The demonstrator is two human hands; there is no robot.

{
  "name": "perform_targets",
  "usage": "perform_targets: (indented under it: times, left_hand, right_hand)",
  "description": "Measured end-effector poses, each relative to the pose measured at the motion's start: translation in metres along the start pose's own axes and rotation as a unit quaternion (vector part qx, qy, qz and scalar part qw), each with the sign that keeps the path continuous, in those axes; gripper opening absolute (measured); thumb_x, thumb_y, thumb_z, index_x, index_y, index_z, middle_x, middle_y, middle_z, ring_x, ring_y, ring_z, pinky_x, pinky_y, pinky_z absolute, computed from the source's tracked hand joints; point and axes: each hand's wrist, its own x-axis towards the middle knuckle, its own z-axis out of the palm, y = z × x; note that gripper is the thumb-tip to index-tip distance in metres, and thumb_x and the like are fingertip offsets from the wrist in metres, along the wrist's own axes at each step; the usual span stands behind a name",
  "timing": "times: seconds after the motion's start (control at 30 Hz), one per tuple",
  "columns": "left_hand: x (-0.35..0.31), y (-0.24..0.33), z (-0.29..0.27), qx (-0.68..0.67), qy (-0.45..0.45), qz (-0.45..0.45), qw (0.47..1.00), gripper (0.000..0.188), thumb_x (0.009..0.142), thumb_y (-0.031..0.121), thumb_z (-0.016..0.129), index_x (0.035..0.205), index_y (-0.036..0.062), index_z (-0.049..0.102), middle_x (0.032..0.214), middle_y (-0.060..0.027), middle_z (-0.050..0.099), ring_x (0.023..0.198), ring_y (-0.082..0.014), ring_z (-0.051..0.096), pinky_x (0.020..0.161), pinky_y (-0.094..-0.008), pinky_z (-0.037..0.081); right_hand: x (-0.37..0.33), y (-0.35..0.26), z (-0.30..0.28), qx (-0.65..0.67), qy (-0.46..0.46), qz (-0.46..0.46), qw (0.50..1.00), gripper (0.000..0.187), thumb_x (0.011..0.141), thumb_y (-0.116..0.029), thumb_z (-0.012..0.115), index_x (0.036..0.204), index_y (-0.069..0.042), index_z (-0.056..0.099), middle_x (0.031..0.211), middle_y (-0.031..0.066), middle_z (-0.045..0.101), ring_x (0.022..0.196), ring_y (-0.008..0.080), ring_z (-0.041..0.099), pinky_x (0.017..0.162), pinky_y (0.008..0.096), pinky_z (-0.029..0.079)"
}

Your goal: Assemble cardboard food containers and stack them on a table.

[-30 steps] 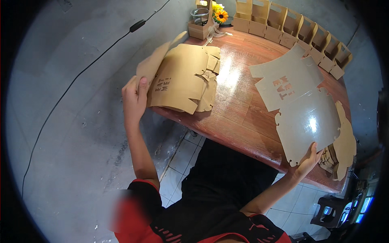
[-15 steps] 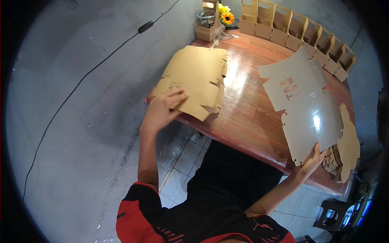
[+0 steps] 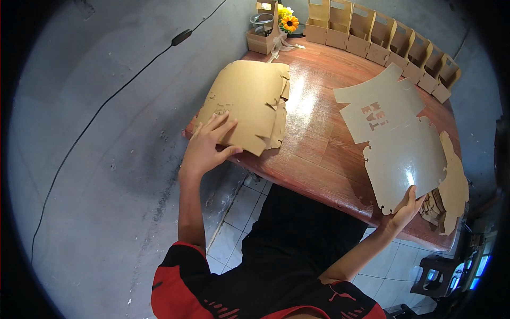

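On the left of the table lies a stack of brown die-cut cardboard sheets [image 3: 247,101], with notched right edges. My left hand [image 3: 207,146] rests on its near left corner, fingers spread across the top sheet and thumb along the near edge. A grey die-cut cardboard sheet [image 3: 406,151] with cut-out lettering and hooked tabs spreads over the right side. My right hand [image 3: 406,211] grips its near edge, thumb on top; the other fingers are mostly hidden beneath it.
More brown cut cardboard pieces [image 3: 452,186] lie at the right edge, partly beneath the grey sheet. A row of folded cardboard carriers [image 3: 372,37] lines the back. At the back left stand a carrier with a clear cup [image 3: 261,40] and artificial flowers [image 3: 289,24]. A wall [image 3: 106,159] borders the left.
My left hand's fingers have spread out and settled flatter on the brown stack. My right hand keeps its hold on the grey sheet. The whole view has shifted slightly.
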Motion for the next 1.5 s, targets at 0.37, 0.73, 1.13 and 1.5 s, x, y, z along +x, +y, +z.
perform_targets:
  times: [0.37,0.73,1.13,1.5]
  left_hand:
    - [-0.007,-0.004,0.004,0.039,0.051,0.122,0.990,0.030,0.085,0.024,0.076,0.112,0.0114,0.072,0.129,-0.0078,0.067,0.124,-0.0305,0.059,0.103,-0.0469,0.044]
    - [0.011,0.036,-0.004,0.054,0.018,0.191,0.980,0.034,0.084,0.015,0.075,0.118,0.0100,0.072,0.123,-0.0041,0.072,0.122,-0.0290,0.064,0.106,-0.0456,0.046]
    - [0.026,0.019,-0.093,-0.006,0.487,0.095,0.868,0.013,0.088,-0.005,0.072,0.099,0.0003,0.073,0.089,-0.0091,0.075,0.073,-0.0176,0.071,0.067,-0.0279,0.056]
    - [-0.020,0.051,-0.131,-0.231,0.608,-0.004,0.759,0.010,0.096,0.004,0.071,0.091,-0.0002,0.063,0.084,-0.0018,0.068,0.065,-0.0019,0.056,0.058,-0.0162,0.042]
  right_hand:
    - [-0.004,0.001,0.009,0.011,-0.031,-0.010,0.999,0.060,0.101,-0.007,0.057,0.156,0.001,0.034,0.148,0.0154,0.048,0.132,0.0256,0.049,0.114,0.0378,0.037]
    - [-0.005,0.005,0.008,0.023,-0.055,-0.011,0.998,0.061,0.101,-0.004,0.056,0.156,0.003,0.031,0.150,0.0160,0.047,0.133,0.0254,0.048,0.115,0.0374,0.036]
    - [0.007,0.017,-0.005,0.031,-0.022,0.012,0.999,0.057,0.102,-0.005,0.054,0.155,0.003,0.034,0.150,0.0157,0.046,0.134,0.0246,0.047,0.115,0.0366,0.034]
    - [0.010,0.017,-0.011,-0.006,0.023,0.016,1.000,0.056,0.102,-0.012,0.058,0.153,0.001,0.038,0.145,0.0158,0.051,0.127,0.0265,0.053,0.108,0.0377,0.042]
